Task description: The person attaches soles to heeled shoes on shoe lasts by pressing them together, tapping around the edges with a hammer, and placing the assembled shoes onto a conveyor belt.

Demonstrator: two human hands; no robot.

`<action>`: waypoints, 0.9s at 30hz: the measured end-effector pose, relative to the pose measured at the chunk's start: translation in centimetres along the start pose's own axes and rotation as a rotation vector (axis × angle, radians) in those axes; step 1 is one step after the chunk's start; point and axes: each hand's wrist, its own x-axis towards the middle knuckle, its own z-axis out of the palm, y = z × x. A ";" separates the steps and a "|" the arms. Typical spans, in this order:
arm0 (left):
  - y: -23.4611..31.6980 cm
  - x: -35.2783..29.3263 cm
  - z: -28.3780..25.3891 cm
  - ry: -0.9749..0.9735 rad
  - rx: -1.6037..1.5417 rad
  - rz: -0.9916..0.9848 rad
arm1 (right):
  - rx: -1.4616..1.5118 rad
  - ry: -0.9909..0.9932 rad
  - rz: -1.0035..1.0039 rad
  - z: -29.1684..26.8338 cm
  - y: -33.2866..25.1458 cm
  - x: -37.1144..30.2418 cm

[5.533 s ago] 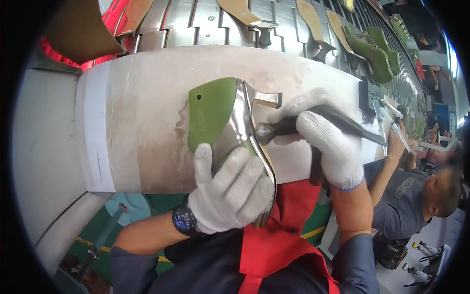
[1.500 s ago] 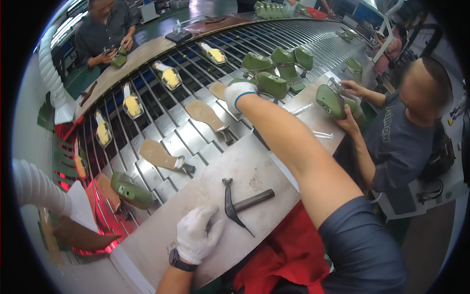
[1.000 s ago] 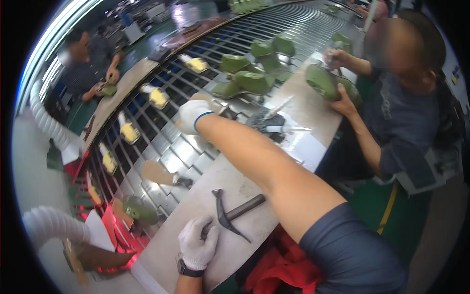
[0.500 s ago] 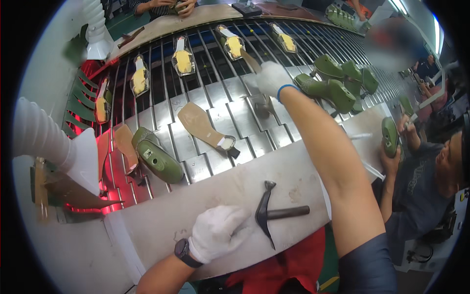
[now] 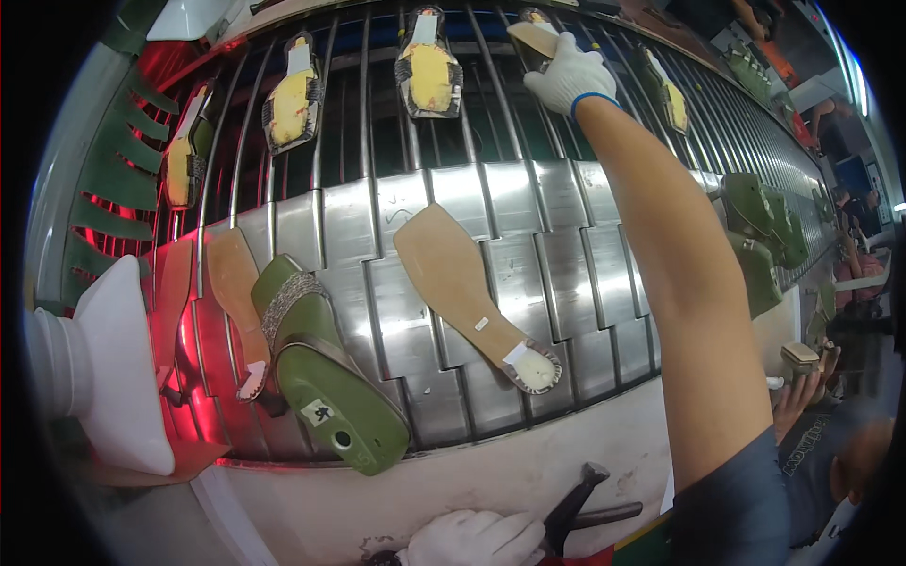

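My right hand [image 5: 574,79], in a white glove with a blue cuff, reaches out over the far rollers. Its fingers are closed on a tan shoe sole [image 5: 534,39], held over one of the shoe bottoms in the far row. My left hand [image 5: 477,540], also gloved, lies low on the bench with its fingers loosely laid out, partly cut off by the lower edge. Beside its fingertips is a black-headed hammer [image 5: 573,509]. A heeled tan sole [image 5: 453,278] lies on the metal plates. Left of it rests a green shoe last [image 5: 342,401] with a sparkly strap.
Shoe bottoms with yellow patches [image 5: 429,80] line the rollers. Another tan sole [image 5: 234,283] lies at left near a white hose hood [image 5: 123,373] and green flaps [image 5: 113,217] under red light. Green lasts [image 5: 755,212] stand right; a co-worker's hand [image 5: 797,401] holds a shoe there.
The view has shifted closer to the conveyor. My right hand has carried the sole farther out, onto a shoe bottom in the row. My left hand stays by the hammer.
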 end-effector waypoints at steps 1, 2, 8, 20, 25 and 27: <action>-0.2 0.1 0.0 0.023 0.013 0.004 | -0.009 -0.028 0.014 -1.0 -0.2 0.5; -0.3 0.0 0.1 0.042 0.020 0.012 | -0.011 -0.022 0.017 -1.8 -0.4 0.1; -0.8 -1.1 0.6 0.010 0.083 0.115 | -0.080 -0.176 -0.134 -12.8 0.7 -6.7; 4.2 -6.3 -0.5 0.870 1.025 0.505 | 0.880 -0.901 -0.268 -30.4 5.6 -48.8; 2.4 -16.1 1.4 0.535 -0.153 0.030 | 1.431 -0.575 -0.399 -22.0 3.9 -59.9; 0.6 -16.3 -0.4 0.510 0.633 0.130 | 1.675 -0.898 -0.001 -23.5 2.7 -59.4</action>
